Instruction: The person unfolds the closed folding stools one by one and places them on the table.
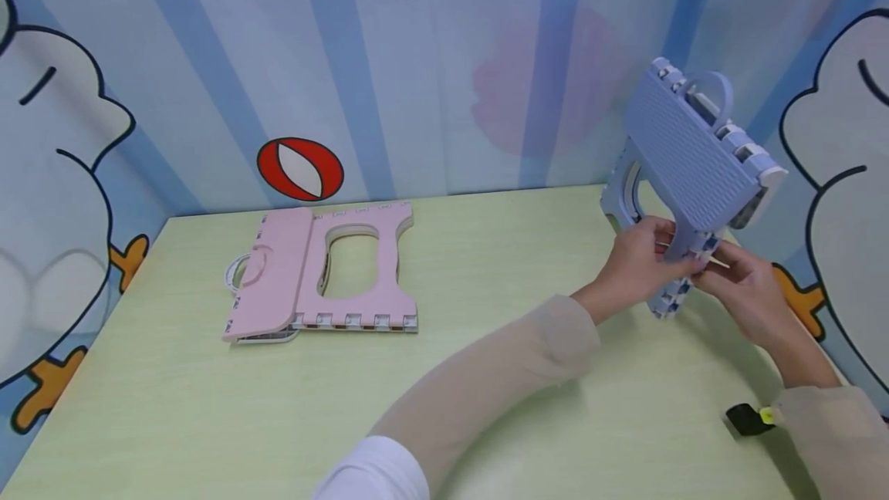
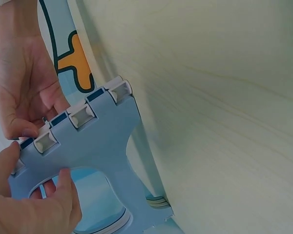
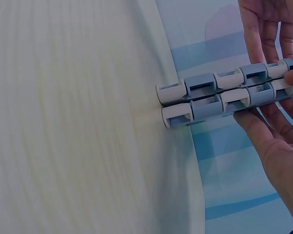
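Note:
Both hands hold a blue folding stool point(image 1: 691, 149) above the right side of the table, its ribbed top tilted and its carry loop up. Two hinged edges point(image 3: 200, 107) lie close together in the right wrist view. My left hand point(image 1: 635, 261) grips the side panel, fingers in its cut-out and thumb at the hinged edge, as the left wrist view shows. On the other side, my right hand point(image 1: 750, 292) pinches the same edge; some fingertips are hidden behind the stool. A pink folding stool point(image 1: 354, 295) lies folded flat on the table's left.
The pale green table point(image 1: 486, 253) meets a blue striped backdrop point(image 1: 437, 83) with cartoon figures. A small black object with a yellow-green part point(image 1: 750, 419) is by the right sleeve, near the table's right edge.

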Demonstrator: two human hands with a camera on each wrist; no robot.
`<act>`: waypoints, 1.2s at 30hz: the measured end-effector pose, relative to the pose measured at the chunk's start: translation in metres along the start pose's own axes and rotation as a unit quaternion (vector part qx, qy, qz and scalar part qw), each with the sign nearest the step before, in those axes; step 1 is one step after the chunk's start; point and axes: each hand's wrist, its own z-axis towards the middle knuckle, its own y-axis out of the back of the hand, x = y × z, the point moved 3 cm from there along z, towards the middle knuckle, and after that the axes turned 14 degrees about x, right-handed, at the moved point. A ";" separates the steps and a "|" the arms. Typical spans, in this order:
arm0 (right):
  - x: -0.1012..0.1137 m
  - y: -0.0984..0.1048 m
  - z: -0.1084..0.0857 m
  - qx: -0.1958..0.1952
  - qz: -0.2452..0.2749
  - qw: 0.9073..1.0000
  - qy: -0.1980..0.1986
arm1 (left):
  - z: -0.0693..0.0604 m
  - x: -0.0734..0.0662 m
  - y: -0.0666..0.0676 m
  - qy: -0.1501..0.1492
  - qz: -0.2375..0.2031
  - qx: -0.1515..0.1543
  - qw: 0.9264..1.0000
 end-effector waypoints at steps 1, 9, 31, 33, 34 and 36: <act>0.000 0.000 0.000 0.001 -0.005 1.000 -0.002 | 0.000 0.000 0.000 0.001 0.004 -0.001 1.000; -0.001 0.000 0.000 -0.005 -0.078 0.997 -0.027 | -0.003 0.001 -0.002 0.008 0.041 -0.009 0.999; 0.000 0.007 -0.001 -0.004 -0.064 0.997 -0.051 | -0.002 0.000 -0.008 0.039 0.149 0.019 0.988; 0.000 0.008 0.000 -0.005 -0.075 0.996 -0.055 | -0.002 -0.001 -0.006 0.039 0.151 0.019 0.988; -0.001 0.009 0.001 -0.006 -0.083 0.995 -0.059 | -0.002 -0.001 -0.005 0.039 0.151 0.018 0.988; -0.002 0.011 0.002 -0.008 -0.100 0.993 -0.066 | -0.002 -0.001 -0.004 0.040 0.150 0.018 0.988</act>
